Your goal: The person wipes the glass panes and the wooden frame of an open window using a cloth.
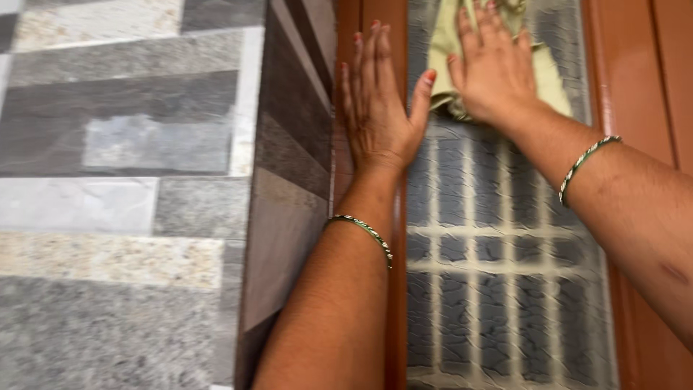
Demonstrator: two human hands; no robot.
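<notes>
My left hand lies flat with fingers together on the brown wooden frame at the left side of a textured glass pane. My right hand presses a pale green cloth flat against the upper part of the glass. The cloth bunches under the palm and sticks out on both sides of the hand. Each wrist wears a thin green and white bangle.
A wall of grey and beige stone tiles fills the left, with a dark tiled corner edge next to the frame. Another brown wooden frame strip runs down the right. A grid of bars shows behind the glass.
</notes>
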